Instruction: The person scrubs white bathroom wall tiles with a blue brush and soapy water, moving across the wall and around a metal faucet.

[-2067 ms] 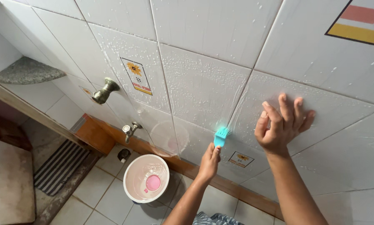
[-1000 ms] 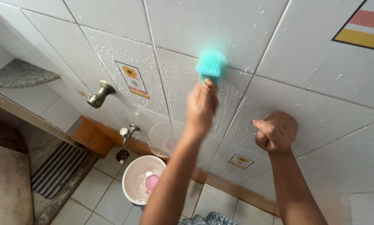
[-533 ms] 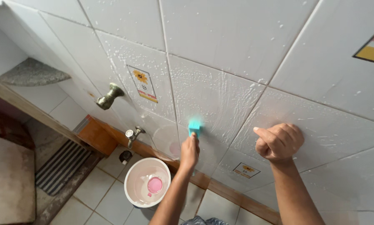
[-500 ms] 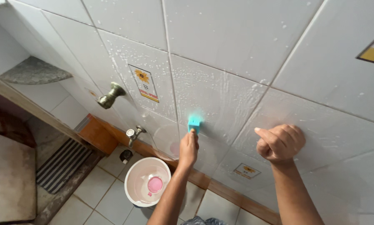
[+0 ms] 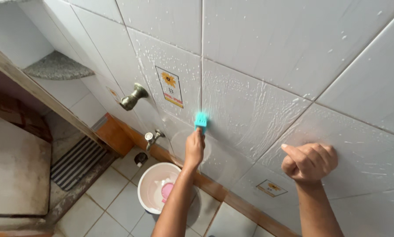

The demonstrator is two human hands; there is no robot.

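On the floor (image 5: 113, 206), close to the foot of the tiled wall (image 5: 258, 52), stands a round white basin (image 5: 149, 193). A pink scoop (image 5: 167, 191) lies inside it, partly hidden behind the person's left forearm; whether there is water in the basin cannot be told. Just above the basin a small metal tap (image 5: 153, 138) juts from the wall, and higher up a larger brass-coloured spout (image 5: 133, 97) sticks out beside a tile bearing a sunflower picture (image 5: 170, 86). A grey stone corner shelf (image 5: 56, 68) sits at the left edge of the wall.

The left hand (image 5: 194, 148) is closed around the handle of a turquoise brush (image 5: 201, 119), whose head presses against the wet, soapy wall right on the vertical joint between two tiles, a little right of the sunflower picture. The right hand (image 5: 310, 162) is curled into a loose fist, holding nothing, its knuckles against the wall lower right.

Against half a second ago, the brush sits further left and slightly higher on the wall, nearer the sunflower picture, and the left arm now crosses over the basin's right rim, covering part of the scoop. The right hand has stayed fisted on the same tile. The view has swung left, so the coloured stripe tile at the top right corner is gone
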